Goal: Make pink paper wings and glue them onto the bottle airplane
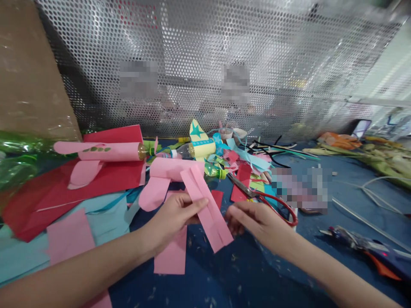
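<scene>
A folded pink paper strip [208, 209] slants across the middle, with a crease along its length. My left hand [181, 209] pinches it between thumb and fingers. My right hand [253, 218] is just beside the strip's right edge, its fingers loosely bent and slightly apart; nothing shows in them. Red-handled scissors [279, 201] lie behind my right hand, blades pointing to the back left. Beyond the strip lies a bottle wrapped in pink paper [175, 169], with a green cap and a rounded pink paper flap. Another pink paper piece [173, 256] lies below my left hand.
Another pink-wrapped bottle [118, 152] rests on red paper [112, 179] at left. A yellow-wrapped bottle [205, 149] and paper scraps are behind. A glue gun [369, 248] lies at right on the blue surface [257, 278]. A perforated metal panel [192, 55] stands behind.
</scene>
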Demonstrator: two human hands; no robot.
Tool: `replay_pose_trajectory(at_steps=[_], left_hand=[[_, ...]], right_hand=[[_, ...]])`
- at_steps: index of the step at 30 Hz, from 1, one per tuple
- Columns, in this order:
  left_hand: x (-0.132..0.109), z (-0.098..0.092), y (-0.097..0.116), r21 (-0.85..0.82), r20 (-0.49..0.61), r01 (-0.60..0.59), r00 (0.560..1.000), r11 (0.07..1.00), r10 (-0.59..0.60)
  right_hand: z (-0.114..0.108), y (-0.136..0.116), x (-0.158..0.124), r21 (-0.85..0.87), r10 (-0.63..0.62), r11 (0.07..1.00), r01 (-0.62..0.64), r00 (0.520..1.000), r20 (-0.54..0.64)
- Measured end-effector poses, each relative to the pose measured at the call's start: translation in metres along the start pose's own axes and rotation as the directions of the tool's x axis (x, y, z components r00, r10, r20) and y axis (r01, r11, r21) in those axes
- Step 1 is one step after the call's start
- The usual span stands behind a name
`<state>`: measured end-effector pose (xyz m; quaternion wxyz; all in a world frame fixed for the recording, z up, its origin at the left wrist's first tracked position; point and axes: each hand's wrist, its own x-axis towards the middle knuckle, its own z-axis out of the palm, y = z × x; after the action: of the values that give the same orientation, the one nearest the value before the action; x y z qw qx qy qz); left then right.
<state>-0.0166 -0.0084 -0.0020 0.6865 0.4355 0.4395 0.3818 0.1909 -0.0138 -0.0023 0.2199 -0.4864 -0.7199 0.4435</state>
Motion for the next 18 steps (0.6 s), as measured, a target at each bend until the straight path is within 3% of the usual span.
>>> replay_pose_trajectory(at_steps=[2, 4, 6, 8, 11, 14, 18], left_hand=[[0.001, -0.001, 0.0, -0.025, -0.046, 0.003, 0.999, 1.0, -0.004], [0.002, -0.003, 0.002, -0.045, -0.085, 0.005, 0.996, 0.999, -0.009], [0.003, -0.005, 0.004, -0.054, -0.104, -0.009, 0.995, 0.998, 0.003], [0.004, -0.007, 0.005, -0.058, -0.127, -0.026, 0.992, 0.998, 0.019], [0.003, -0.007, 0.007, -0.076, -0.154, -0.048, 0.987, 0.996, 0.035], [0.001, -0.005, 0.013, -0.083, -0.114, -0.074, 0.991, 0.994, 0.064], [-0.001, -0.003, 0.021, -0.033, -0.126, -0.075, 0.99, 0.997, 0.07]], right_hand=[[-0.015, 0.007, 0.001, -0.366, -0.057, 0.93, -0.019, 0.979, -0.197], [-0.031, 0.018, 0.002, -0.664, -0.157, 0.739, -0.113, 0.93, -0.332], [-0.045, 0.028, 0.002, -0.798, -0.117, 0.562, -0.219, 0.933, -0.339], [-0.053, 0.034, 0.002, -0.832, 0.021, 0.477, -0.284, 0.95, -0.311], [-0.056, 0.034, 0.0, -0.813, 0.19, 0.506, -0.287, 0.957, -0.219], [-0.055, 0.032, -0.003, -0.766, 0.231, 0.59, -0.254, 0.963, -0.141], [-0.063, 0.038, -0.002, -0.662, 0.249, 0.683, -0.308, 0.951, -0.185]])
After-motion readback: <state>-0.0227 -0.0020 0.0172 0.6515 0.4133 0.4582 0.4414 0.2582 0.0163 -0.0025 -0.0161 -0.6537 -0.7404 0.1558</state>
